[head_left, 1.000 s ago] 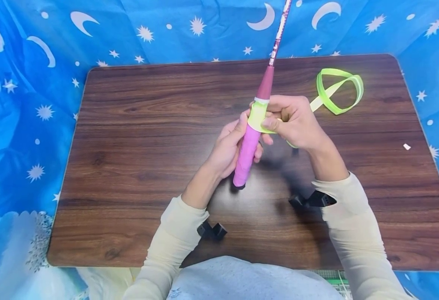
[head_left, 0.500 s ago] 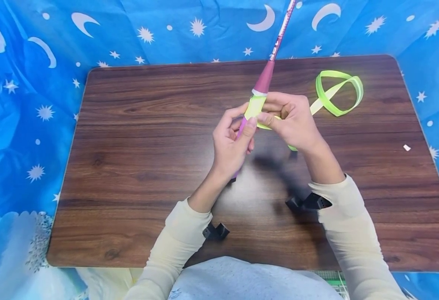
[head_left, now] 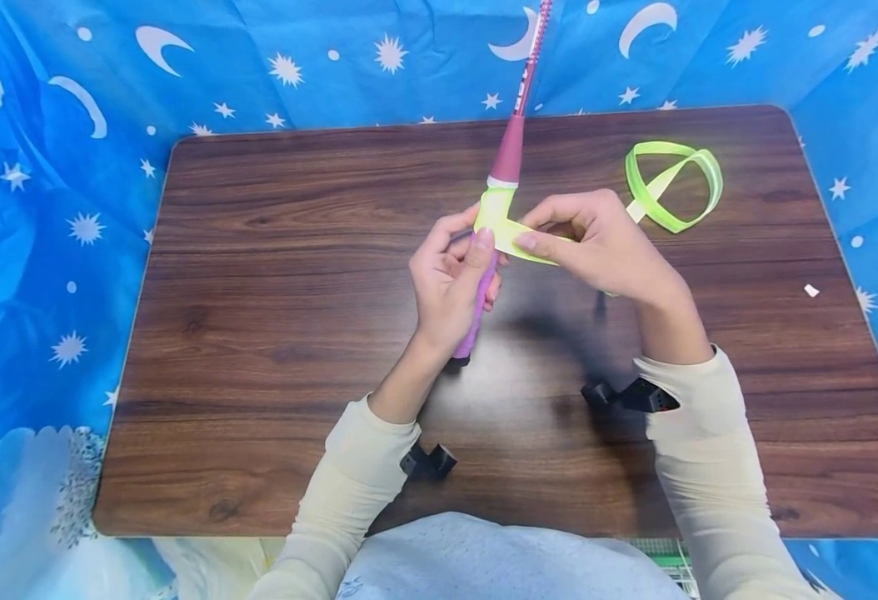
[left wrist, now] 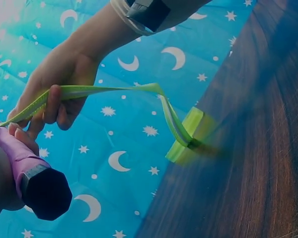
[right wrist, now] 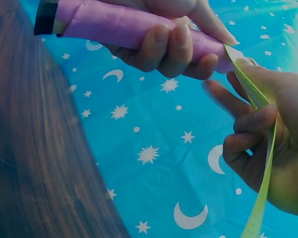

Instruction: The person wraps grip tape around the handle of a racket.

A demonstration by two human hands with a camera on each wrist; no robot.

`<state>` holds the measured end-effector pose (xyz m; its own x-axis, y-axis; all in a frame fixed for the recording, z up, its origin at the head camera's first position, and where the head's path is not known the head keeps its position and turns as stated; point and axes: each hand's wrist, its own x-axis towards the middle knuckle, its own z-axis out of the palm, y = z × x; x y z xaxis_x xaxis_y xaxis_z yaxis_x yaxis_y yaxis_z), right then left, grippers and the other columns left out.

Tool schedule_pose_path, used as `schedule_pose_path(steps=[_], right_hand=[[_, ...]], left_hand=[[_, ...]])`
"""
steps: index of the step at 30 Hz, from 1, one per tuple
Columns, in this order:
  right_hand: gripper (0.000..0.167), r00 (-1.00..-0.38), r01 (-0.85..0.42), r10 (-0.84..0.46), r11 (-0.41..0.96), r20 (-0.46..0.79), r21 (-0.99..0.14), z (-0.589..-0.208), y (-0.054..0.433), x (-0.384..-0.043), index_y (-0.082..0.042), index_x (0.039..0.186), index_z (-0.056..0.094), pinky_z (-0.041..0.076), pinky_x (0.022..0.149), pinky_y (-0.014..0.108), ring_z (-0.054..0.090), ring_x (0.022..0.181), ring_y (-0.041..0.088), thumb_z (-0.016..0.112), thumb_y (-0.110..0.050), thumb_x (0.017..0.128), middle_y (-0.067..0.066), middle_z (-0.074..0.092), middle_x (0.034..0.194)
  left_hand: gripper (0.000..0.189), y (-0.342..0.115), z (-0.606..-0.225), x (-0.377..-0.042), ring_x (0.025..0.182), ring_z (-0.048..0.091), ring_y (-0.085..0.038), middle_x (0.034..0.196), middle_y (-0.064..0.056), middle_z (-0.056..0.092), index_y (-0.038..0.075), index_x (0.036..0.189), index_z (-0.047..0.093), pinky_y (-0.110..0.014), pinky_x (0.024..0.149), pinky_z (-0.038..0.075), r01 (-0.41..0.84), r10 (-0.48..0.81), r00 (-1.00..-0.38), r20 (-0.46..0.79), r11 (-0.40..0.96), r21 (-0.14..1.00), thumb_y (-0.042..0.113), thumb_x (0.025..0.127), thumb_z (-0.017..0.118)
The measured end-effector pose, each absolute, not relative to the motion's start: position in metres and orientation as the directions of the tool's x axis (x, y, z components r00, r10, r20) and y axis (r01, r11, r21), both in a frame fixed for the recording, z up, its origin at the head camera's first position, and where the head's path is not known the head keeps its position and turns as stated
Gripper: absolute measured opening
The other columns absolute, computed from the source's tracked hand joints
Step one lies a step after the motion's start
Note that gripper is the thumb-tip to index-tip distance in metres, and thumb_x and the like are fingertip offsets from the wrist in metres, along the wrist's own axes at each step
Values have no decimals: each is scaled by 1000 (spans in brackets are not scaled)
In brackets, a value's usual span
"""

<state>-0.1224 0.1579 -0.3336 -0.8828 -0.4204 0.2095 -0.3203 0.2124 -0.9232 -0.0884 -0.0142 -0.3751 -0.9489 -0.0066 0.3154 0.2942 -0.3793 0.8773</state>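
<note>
A badminton racket slants away from me, its maroon cone (head_left: 510,150) and thin shaft pointing to the back and its head out of view. My left hand (head_left: 442,279) grips the pink-wrapped handle (head_left: 471,325), thumb pressing on the yellow-green grip tape (head_left: 493,212) wound just below the white ring. My right hand (head_left: 615,242) pinches this tape between thumb and fingers, a short stretch leading off the handle to the right. In the left wrist view the black butt cap (left wrist: 47,193) shows, and the tape's loose length (left wrist: 174,121) trails from the right hand to the table.
A loop of the tape (head_left: 675,229) lies on the brown wooden table (head_left: 274,333) at the back right. Nearer the right edge is a small white scrap (head_left: 811,290). A blue curtain (head_left: 386,100) with moons and stars hangs behind.
My left thumb has moved up onto the tape. The racket has shifted a little left, and my right hand now holds the tape stretched out to the right, away from the handle.
</note>
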Motion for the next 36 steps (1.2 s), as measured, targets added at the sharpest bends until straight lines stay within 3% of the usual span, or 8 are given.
schedule_pose_path(steps=[5,18,21,24,29,31,33,36], right_hand=[[7,-867,-367,-433,222,245,-903,-332,163,-122,9,89,73,34,42,20,47,51,0,68,13,87,-13,65,66],[8,-863,-434,-420,332,281,-837,-317,168,-113,2,86,76,35,45,21,46,53,3,71,9,88,-15,63,66],[9,-868,-405,-418,284,267,-869,-320,170,-112,3,86,75,32,41,23,43,48,4,69,11,87,-13,61,63],[14,-873,-330,-425,150,241,-932,-328,175,-114,0,85,76,29,36,25,41,42,7,68,11,88,-9,61,60],[7,-863,-241,-441,-73,248,-968,-349,178,-119,-7,85,77,25,33,29,40,40,10,76,-10,91,-5,65,62],[11,-850,-269,-440,-109,289,-957,-355,175,-122,-9,85,77,26,33,28,41,42,10,77,-19,90,-7,64,63],[13,-835,-308,-437,-132,334,-942,-359,171,-125,-13,85,77,31,36,25,44,45,8,77,-25,90,-9,63,64],[12,-819,-341,-429,-170,381,-925,-366,163,-128,-19,86,76,38,40,21,47,47,7,77,-30,89,-11,63,64]], left_hand=[[32,-15,-376,-89,41,47,-4,70,12,64,-21,127,45,-20,33,37,232,25,-965,263,-394,889,-4,100,46],[33,-16,-377,-89,42,48,-3,70,13,63,-19,129,46,-19,35,39,217,14,-971,239,-372,902,-2,100,50],[34,-15,-378,-87,43,48,-3,71,14,63,-18,129,46,-19,36,39,228,10,-968,250,-376,898,-3,99,51],[36,-14,-378,-84,43,48,-3,72,15,64,-21,128,45,-19,36,39,253,14,-959,282,-395,883,-6,97,52],[43,-13,-382,-78,44,51,-4,74,13,69,-25,127,41,-19,37,40,241,80,-944,319,-491,837,3,98,57],[34,-14,-381,-78,44,51,-5,74,9,70,-16,124,50,-20,37,40,185,125,-946,298,-546,817,6,101,55],[24,-14,-380,-78,44,50,-7,73,5,69,-1,123,58,-20,37,39,96,183,-949,255,-604,791,8,103,50],[33,-15,-379,-77,43,49,-8,73,2,66,25,119,62,-21,37,38,-67,280,-946,161,-659,749,6,105,40]])
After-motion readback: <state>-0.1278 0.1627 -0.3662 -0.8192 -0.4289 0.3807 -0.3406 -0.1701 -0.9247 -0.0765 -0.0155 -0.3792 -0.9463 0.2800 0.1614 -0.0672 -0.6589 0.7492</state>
